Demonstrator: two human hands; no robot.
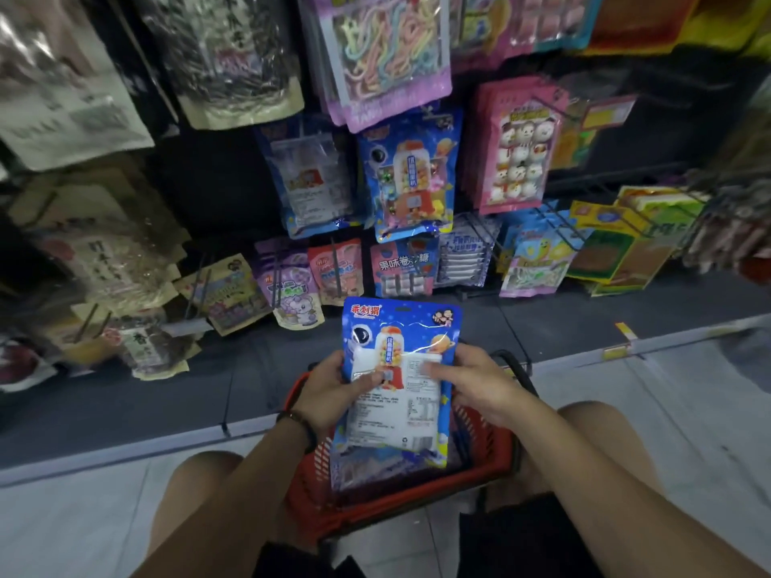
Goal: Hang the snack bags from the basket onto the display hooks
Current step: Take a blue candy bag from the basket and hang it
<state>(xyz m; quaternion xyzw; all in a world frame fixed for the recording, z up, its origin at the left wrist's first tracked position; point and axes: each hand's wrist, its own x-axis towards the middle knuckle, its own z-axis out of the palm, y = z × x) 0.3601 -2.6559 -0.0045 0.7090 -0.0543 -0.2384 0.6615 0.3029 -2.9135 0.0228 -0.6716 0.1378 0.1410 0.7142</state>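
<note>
The blue snack bags [398, 369] are a small stack, held upright over the red basket [479, 456], which sits at about six o'clock between the person's knees. The left hand [333, 390] grips the stack's left edge, thumb curled across the front; the right hand [471, 381] clasps the right edge, fingers closed round it. Both hold low on the stack, so the top flops free. At twelve o'clock the matching blue bags [406, 177] already hang on their display hook [436, 114], crowded by the pink noodle-candy packs [384, 56] above. I'd judge the risk is the bags fanning or slipping as they're raised, so the hang holes stop lining up and the hook catches only some of them, or misses.
</note>
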